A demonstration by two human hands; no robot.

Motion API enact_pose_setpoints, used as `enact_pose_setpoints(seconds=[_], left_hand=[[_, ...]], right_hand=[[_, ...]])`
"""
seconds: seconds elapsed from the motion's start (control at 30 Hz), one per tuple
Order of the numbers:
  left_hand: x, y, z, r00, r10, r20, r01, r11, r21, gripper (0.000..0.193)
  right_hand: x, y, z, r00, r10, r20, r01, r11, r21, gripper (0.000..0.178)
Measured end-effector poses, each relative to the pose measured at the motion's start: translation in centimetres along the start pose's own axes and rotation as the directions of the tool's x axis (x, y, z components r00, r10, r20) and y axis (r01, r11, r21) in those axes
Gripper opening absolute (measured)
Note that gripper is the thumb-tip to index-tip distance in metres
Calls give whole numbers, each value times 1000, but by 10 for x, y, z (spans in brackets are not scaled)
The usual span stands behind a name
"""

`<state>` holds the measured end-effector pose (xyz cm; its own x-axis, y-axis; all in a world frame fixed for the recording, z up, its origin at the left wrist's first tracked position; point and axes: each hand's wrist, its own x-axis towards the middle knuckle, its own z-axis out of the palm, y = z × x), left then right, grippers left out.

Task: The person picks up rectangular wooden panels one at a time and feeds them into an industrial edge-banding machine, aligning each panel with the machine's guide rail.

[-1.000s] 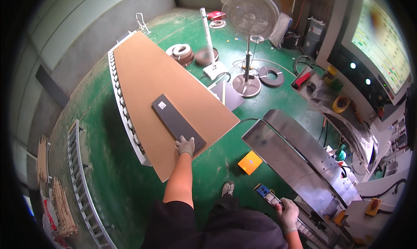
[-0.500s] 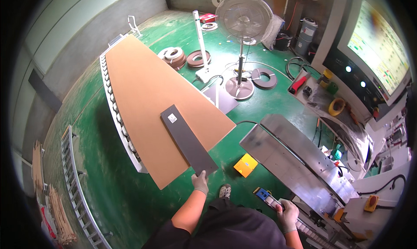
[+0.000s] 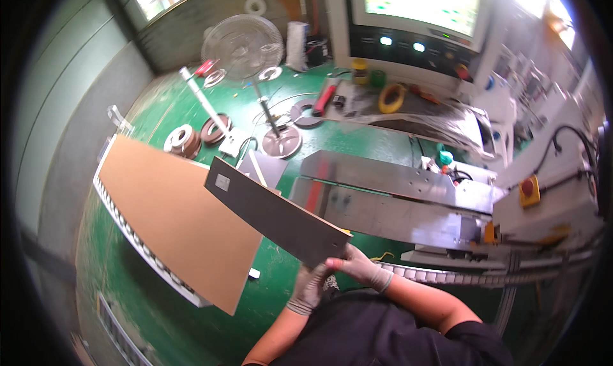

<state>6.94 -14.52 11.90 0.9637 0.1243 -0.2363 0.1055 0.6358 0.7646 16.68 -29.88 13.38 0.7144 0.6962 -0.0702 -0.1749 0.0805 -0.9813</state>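
A long dark grey panel (image 3: 274, 219) with a white label near its far end is held up in front of me, tilted on its long edge. My left hand (image 3: 310, 288), in a pale glove with bare fingertips, grips its lower near edge. At the near right corner, my right hand (image 3: 357, 264) is closed on the same panel, its thumb near my left fingers. Behind the panel's far end lies a large tan board (image 3: 185, 219) on a roller conveyor (image 3: 137, 238). The fingers behind the panel are hidden.
At right stands a machine with a flat metal table (image 3: 396, 216), a screen (image 3: 418, 8) and a roller track (image 3: 447, 276). A floor fan (image 3: 242, 47) and edge-band coils (image 3: 183, 141) stand beyond. A ladder-like metal frame (image 3: 121, 331) lies at lower left.
The grey panel has been lifted off the tan board and swung right. My right hand has left the roller track and taken hold of the panel. The view has turned right.
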Motion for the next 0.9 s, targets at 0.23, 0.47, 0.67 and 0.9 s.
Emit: enact_pose_setpoints(seconds=[0.23,0.47,0.67,0.9], left_hand=[[64,-2,22,992,-96,-85,80,980,-183,45],[132,-42,60,949,-253,189,236,966,108,40],[122,-127,150,691,-560,458,22,649,760,40],[105,-163,201,488,-821,296,430,521,737,38]], right_hand=[[-108,-14,-86,903,353,-245,-190,840,508,58],[-329,80,-58,528,559,-639,105,704,702,55],[-413,122,48,175,796,-579,669,335,663,38],[-357,107,64,101,704,-703,861,292,416,37]])
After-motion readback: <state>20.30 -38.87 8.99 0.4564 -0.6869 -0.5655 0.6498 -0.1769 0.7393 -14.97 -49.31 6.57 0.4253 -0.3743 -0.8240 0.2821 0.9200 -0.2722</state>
